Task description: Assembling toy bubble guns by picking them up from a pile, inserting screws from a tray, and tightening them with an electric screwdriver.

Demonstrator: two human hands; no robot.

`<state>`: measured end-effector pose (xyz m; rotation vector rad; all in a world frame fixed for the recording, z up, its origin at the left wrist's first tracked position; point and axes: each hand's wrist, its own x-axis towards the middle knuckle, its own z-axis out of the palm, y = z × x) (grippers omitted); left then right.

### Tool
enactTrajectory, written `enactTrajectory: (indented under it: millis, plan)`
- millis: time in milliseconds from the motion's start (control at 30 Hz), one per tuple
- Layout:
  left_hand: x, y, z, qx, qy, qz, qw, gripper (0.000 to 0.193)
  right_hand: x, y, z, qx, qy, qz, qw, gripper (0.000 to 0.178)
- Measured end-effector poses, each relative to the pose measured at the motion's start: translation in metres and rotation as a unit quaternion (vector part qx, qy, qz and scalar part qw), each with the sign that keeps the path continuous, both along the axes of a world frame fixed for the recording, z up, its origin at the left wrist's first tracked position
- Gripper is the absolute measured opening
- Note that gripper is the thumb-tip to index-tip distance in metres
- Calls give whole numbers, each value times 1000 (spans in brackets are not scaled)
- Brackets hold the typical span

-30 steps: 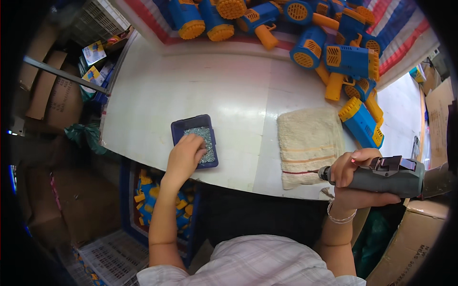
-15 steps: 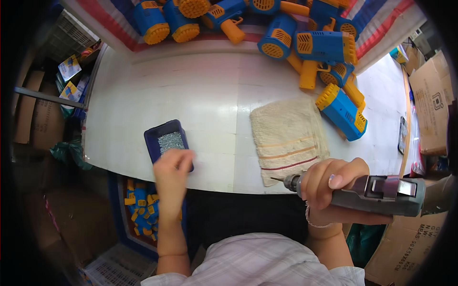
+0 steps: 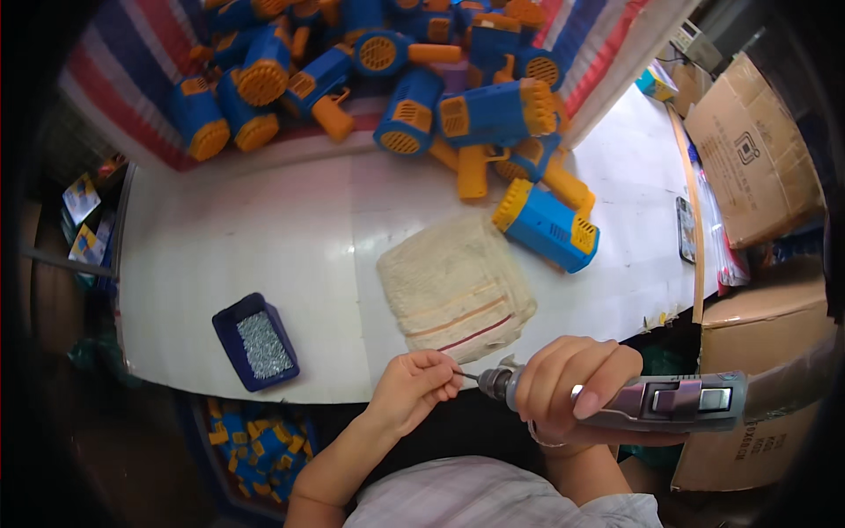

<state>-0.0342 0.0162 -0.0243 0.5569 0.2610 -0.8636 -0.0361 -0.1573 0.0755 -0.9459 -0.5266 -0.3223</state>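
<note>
My right hand (image 3: 572, 380) is wrapped round a grey electric screwdriver (image 3: 726, 401), held level at the table's front edge with its thin bit pointing left. At the bit's tip, the thumb and forefinger of my left hand (image 3: 414, 389) are pinched together. Whatever lies between those fingertips is too small to make out. A dark blue tray (image 3: 227, 319) of small silvery screws (image 3: 264, 347) stands on the table to the left. Just beyond my hands lies a folded beige towel (image 3: 444, 277) with coloured stripes.
Behind the towel rests a blue and yellow toy gun (image 3: 546, 227). Several more are heaped on striped sheeting (image 3: 123, 84) at the back. A phone (image 3: 685, 231) lies near the right edge, beside cardboard boxes (image 3: 748, 158). A bin of blue-yellow parts (image 3: 260, 449) sits below, left.
My left hand has moved right from the screw tray to the screwdriver's bit tip. The view has shifted, so the table's things appear lower and mostly further left.
</note>
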Motion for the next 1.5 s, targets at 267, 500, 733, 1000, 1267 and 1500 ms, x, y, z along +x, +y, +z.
enactTrajectory:
  millis: [267,500,733,1000,1267,1500]
  plan:
    - [104,-110,17,406,-729,4,552,58,-25,-33,1,20,52,-57,997,81]
    - [144,-167,-13,432,-875,-11,219,46,-30,-40,-5,31,73,-73,994,96]
    - [97,4,44,463,-844,-163,218,42,-23,-43,-21,-6,78,-101,992,90]
    - [59,53,12,516,-791,-215,248,42,18,-6,-59,-22,91,-79,993,71]
    - [55,55,7,524,-790,-194,252,40,37,6,-73,-77,143,-175,971,102]
    - [56,54,7,525,-796,-182,241,39,39,3,-87,-93,191,-132,968,101]
